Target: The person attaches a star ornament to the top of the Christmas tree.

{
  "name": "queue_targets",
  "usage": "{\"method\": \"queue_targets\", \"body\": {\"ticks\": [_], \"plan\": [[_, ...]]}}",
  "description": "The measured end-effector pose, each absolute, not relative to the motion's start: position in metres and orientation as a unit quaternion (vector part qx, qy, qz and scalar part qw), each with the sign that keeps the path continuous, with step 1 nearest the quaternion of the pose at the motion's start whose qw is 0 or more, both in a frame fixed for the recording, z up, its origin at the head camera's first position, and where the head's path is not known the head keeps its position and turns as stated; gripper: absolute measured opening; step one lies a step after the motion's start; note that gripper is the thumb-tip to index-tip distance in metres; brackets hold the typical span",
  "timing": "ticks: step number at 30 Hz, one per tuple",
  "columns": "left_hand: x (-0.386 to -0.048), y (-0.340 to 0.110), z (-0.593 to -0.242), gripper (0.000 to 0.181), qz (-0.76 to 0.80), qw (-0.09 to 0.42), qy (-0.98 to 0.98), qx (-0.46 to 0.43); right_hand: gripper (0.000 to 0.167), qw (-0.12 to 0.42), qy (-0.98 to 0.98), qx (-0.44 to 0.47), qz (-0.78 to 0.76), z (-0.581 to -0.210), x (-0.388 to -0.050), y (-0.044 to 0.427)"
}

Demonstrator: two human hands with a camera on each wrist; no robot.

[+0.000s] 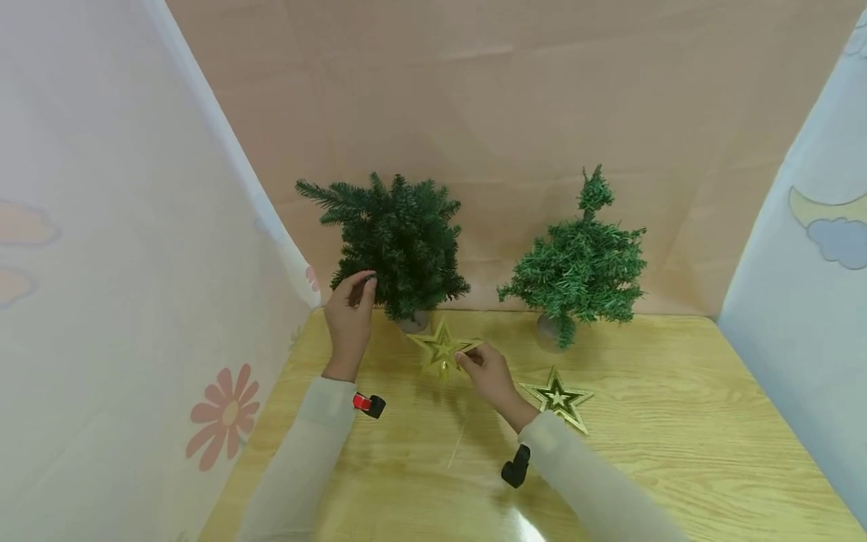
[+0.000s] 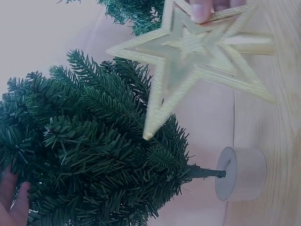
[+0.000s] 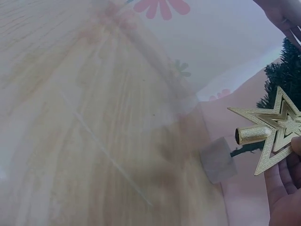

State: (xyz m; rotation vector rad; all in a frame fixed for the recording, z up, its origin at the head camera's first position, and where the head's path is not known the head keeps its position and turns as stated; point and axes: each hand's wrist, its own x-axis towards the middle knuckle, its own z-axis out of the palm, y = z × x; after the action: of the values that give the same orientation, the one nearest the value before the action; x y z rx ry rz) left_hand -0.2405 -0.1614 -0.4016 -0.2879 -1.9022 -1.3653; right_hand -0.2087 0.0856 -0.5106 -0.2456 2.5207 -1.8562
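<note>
My right hand (image 1: 489,375) pinches a gold star tree topper (image 1: 442,348) by one arm, thumb in front. In the right wrist view the star's hollow socket (image 3: 251,134) points left. My left hand (image 1: 350,310) is raised at the lower left side of the dark green artificial tree (image 1: 403,241), its loosely bent fingers by the branches. Its fingertips (image 2: 21,200) show at the lower left edge of the left wrist view, close to the needles; whether they touch is unclear. The tree stands on a pale round base (image 2: 242,174), with the star in front of its lower part.
A second, lighter green tree (image 1: 585,271) stands to the right on its own round base (image 1: 552,331). Another gold star topper (image 1: 557,399) lies on the wooden table (image 1: 684,436). Fabric backdrops (image 1: 515,98) rise behind and at both sides.
</note>
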Motion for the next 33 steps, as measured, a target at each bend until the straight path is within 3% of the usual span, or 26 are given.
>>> {"method": "queue_targets", "body": {"ticks": [10, 17, 33], "plan": [[-0.239, -0.162, -0.401, 0.02, -0.53, 0.389, -0.745, -0.11, 0.034, -0.026, 0.801, -0.102, -0.589, -0.499, -0.211, 0.091], [-0.241, -0.163, -0.403, 0.02, -0.526, 0.386, -0.749, -0.114, 0.027, -0.056, 0.798, -0.101, -0.591, -0.488, -0.207, 0.095], [-0.238, -0.164, -0.404, 0.021, -0.539, 0.384, -0.742, -0.111, 0.04, -0.101, 0.791, -0.107, -0.593, -0.459, -0.21, 0.11]]}}
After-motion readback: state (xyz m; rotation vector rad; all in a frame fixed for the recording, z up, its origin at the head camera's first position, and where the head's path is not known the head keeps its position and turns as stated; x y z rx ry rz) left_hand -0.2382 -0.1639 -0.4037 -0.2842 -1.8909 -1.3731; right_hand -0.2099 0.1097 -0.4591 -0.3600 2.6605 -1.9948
